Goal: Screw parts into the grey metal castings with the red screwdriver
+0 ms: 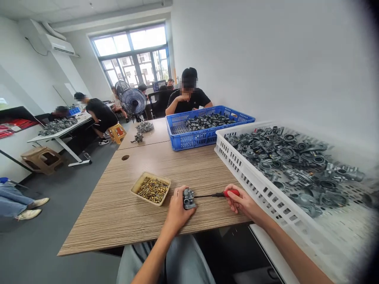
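My left hand is closed around a small grey metal casting, holding it on the wooden table near the front edge. My right hand grips a screwdriver by its red handle, the dark shaft lying level and its tip at the casting's right side. A shallow tan tray of several small brass screws sits just left of my left hand.
A white crate of several grey castings stands at my right. A blue crate with more parts sits beyond it. A person sits at the far end, others work at tables on the left, with fans and stools nearby.
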The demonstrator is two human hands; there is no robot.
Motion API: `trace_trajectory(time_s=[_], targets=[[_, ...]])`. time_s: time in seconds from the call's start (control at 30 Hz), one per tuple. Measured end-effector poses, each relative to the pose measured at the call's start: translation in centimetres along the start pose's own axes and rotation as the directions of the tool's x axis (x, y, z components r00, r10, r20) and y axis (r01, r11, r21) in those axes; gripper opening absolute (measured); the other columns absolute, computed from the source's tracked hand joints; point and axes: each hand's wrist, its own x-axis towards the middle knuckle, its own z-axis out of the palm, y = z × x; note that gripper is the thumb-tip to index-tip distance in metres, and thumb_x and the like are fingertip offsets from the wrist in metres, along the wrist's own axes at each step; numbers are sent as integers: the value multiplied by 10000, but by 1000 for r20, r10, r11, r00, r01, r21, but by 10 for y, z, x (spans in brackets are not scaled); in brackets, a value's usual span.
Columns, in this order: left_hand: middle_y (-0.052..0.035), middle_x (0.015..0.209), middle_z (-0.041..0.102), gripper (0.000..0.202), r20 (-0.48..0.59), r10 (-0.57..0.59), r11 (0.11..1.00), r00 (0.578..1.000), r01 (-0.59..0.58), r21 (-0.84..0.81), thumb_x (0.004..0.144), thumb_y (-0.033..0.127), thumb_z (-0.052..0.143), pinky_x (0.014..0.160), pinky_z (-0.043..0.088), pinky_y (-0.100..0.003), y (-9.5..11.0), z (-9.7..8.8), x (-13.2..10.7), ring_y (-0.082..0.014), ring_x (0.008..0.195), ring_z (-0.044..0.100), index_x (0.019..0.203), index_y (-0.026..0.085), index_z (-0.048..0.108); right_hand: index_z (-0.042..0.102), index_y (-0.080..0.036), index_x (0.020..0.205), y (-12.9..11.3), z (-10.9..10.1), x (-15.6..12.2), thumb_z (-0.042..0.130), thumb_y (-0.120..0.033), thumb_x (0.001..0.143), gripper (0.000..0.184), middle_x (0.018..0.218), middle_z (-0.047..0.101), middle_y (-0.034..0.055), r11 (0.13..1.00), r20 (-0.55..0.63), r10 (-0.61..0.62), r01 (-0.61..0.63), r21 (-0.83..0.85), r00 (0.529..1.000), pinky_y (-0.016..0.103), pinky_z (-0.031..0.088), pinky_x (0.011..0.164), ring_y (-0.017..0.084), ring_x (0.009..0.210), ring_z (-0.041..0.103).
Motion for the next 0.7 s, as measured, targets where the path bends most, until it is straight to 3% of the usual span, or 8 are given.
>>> trace_trajectory(time_s=[0.27, 0.5, 0.7], targets=[[-87, 1302, 584, 686, -2, 21, 1000, 1000, -21, 16, 776, 229, 782, 1055, 512, -452, -5, 2, 1, -277, 1211, 612, 1375, 270, 450, 587, -223, 894, 2, -1, 3, 791, -635, 823, 465, 628, 599, -30, 1000, -29, -4, 4, -1, 1000, 208, 414, 393, 125, 462, 565], [-85, 1298, 577, 670, -27, 107, 994, 994, -107, 23, 777, 230, 783, 1102, 471, -415, -4, -1, 4, -259, 1235, 576, 1362, 243, 455, 583, -228, 889, -2, -1, 3, 870, -600, 744, 491, 604, 631, -32, 999, -51, -28, 29, 19, 998, 187, 422, 390, 123, 474, 580], [-78, 1284, 586, 694, -22, 117, 991, 993, -116, 61, 771, 250, 819, 1104, 465, -420, 0, -1, 6, -262, 1215, 576, 1364, 247, 458, 607, -217, 914, 2, -7, 3, 880, -582, 765, 479, 637, 663, -12, 999, -48, -31, 33, 37, 998, 195, 487, 444, 124, 516, 609]])
